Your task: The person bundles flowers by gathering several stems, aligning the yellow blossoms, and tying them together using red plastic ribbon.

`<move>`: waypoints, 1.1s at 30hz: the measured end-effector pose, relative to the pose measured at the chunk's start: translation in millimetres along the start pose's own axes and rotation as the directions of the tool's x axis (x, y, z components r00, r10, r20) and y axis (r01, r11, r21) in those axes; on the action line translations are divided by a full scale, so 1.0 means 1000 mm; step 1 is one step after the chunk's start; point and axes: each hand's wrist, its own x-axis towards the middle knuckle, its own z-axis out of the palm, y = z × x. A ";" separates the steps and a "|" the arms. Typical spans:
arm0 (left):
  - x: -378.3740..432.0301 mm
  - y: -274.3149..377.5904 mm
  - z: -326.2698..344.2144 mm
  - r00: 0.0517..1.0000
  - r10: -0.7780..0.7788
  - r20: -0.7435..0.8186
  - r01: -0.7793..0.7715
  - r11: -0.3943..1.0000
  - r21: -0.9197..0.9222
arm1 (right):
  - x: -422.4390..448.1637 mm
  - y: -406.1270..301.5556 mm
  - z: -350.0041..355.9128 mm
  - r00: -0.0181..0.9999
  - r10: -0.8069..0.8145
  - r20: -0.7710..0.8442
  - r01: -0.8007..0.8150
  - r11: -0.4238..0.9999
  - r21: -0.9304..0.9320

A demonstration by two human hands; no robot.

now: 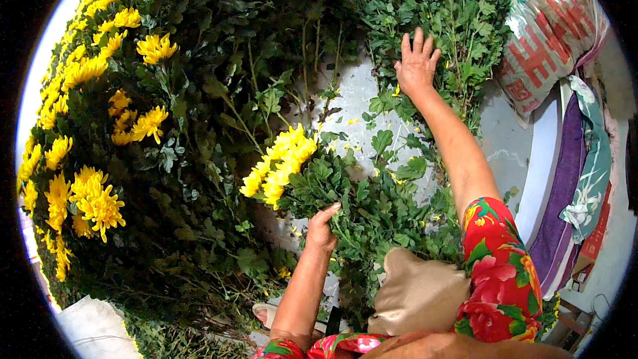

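Observation:
Gripped in my left hand (321, 229) is a bunch of yellow chrysanthemums, its flower heads (281, 167) pointing up and left and its leafy stems (371, 209) running right across my lap side. The far ends of those stems are hard to separate from the greenery below. My right hand (417, 62) reaches forward with fingers apart, touching or just above a thick pile of leafy chrysanthemum stems (448, 15). Nothing shows in its grasp.
A large bank of yellow chrysanthemums (149, 50) fills the left side. Loose leaves and petals litter the grey floor (359, 89). At right lie a printed plastic sack (548, 40) and a folded purple cloth (558, 184). A white sheet (97, 329) is at lower left.

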 end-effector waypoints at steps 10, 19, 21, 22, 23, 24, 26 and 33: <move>0.013 -0.011 0.001 0.994 -0.015 0.106 0.016 1.000 -0.011 | 0.014 0.026 -0.002 0.989 0.045 0.144 -0.065 0.988 0.142; -0.003 0.029 0.018 0.975 0.085 0.204 -0.067 0.993 -0.094 | -0.062 0.033 -0.129 0.985 -0.129 -0.118 0.175 0.768 0.617; 0.004 0.034 0.015 0.983 0.116 0.139 -0.099 0.987 -0.125 | -0.106 0.036 -0.160 0.939 -0.260 -0.224 0.343 0.718 0.606; 0.005 0.031 0.027 0.982 0.127 0.143 -0.112 0.988 -0.105 | -0.137 0.059 -0.161 0.910 -0.317 -0.265 0.414 0.696 0.587; -0.001 0.033 0.034 0.979 0.155 0.135 -0.145 0.986 -0.084 | -0.165 0.069 -0.166 0.872 -0.370 -0.320 0.489 0.653 0.578; -0.005 0.033 0.033 0.976 0.150 0.159 -0.133 0.985 -0.113 | -0.188 0.063 -0.187 0.864 -0.415 -0.285 0.495 0.600 0.628; -0.009 0.027 0.028 0.968 0.177 0.175 -0.149 0.975 -0.165 | -0.223 0.043 -0.201 0.812 -0.462 -0.358 0.559 0.433 0.707; -0.048 -0.012 0.031 0.374 0.802 0.466 -0.880 0.147 0.452 | -0.294 0.022 -0.190 0.841 -0.530 -0.112 0.465 0.599 0.652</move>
